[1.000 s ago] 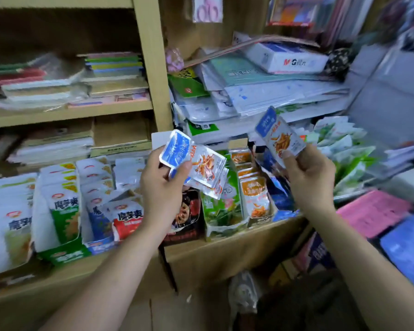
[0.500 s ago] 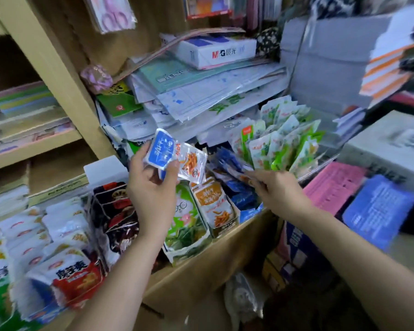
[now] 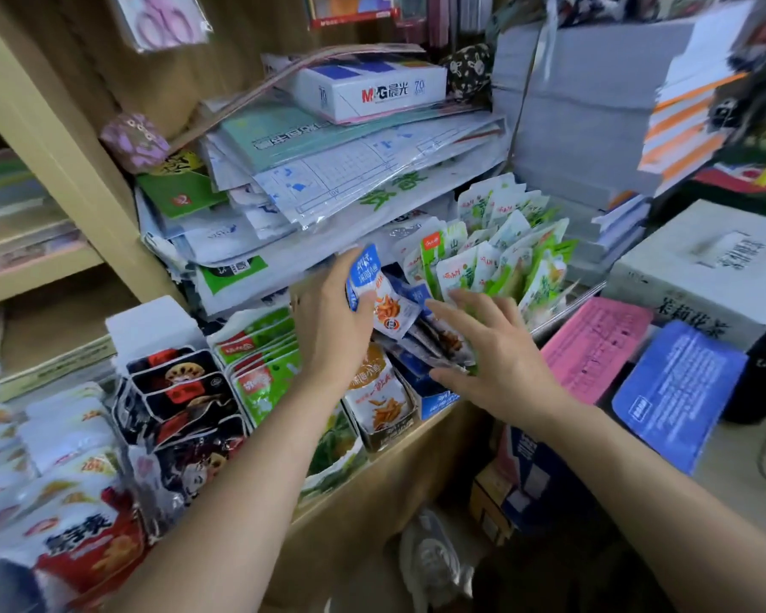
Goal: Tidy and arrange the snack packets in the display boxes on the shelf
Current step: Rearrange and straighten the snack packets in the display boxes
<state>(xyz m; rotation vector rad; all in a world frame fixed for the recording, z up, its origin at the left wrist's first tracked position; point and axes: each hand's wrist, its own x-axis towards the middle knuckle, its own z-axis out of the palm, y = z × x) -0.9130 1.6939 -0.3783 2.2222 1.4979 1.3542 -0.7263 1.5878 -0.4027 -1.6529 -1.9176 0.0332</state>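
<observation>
My left hand [image 3: 330,320] grips a small stack of blue-and-white snack packets [image 3: 374,287] and holds it low over the blue display box [image 3: 434,398] on the shelf. My right hand [image 3: 489,353] lies with fingers spread and straight on the loose blue packets [image 3: 438,336] inside that box. Just in front stands a box of orange-and-white packets [image 3: 379,391]. To the right a box of green-and-white packets [image 3: 500,254] stands upright. Left of my arm are boxes of green packets [image 3: 262,369] and black-and-red packets [image 3: 182,391].
A sloping pile of papers and plastic sleeves [image 3: 328,179] overhangs the boxes, with a white paper ream [image 3: 372,88] on top. White-and-red snack bags [image 3: 63,502] fill the shelf's left. Pink [image 3: 593,347] and blue [image 3: 677,391] sheets and a carton [image 3: 704,267] lie right.
My left hand has carried its packets down and right to the blue box. My right hand has flattened on the packets in the box; the view has shifted right.
</observation>
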